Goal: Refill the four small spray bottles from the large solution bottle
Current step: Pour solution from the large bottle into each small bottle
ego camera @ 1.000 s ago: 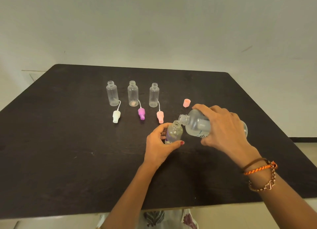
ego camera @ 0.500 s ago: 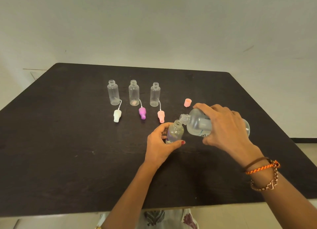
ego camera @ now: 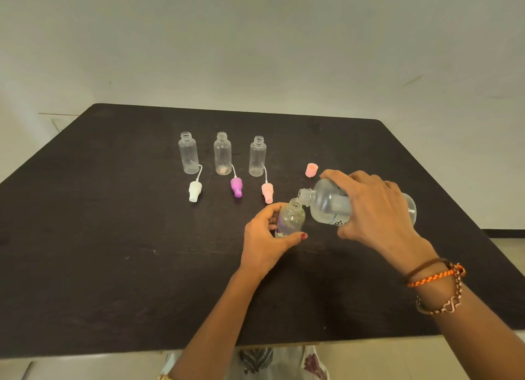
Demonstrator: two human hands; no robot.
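My right hand point(ego camera: 375, 209) grips the large clear solution bottle point(ego camera: 326, 203), tipped on its side with its open neck just above the mouth of a small clear bottle point(ego camera: 291, 219). My left hand point(ego camera: 264, 240) holds that small bottle upright on the black table point(ego camera: 113, 251). Three more small open bottles stand in a row farther back: the left bottle point(ego camera: 188, 156), the middle bottle point(ego camera: 222, 157) and the right bottle point(ego camera: 258, 159). Spray heads lie in front of them: a white spray head point(ego camera: 195, 191), a purple spray head point(ego camera: 236, 188) and a pink spray head point(ego camera: 267, 192).
A small pink cap point(ego camera: 311, 170) stands on the table just behind the large bottle. The pale wall point(ego camera: 255, 52) rises behind the table's far edge. The table's near edge runs close to my body.
The scene has held nearly still. The large bottle's neck stays tipped over the small bottle's mouth, and both hands keep their grips.
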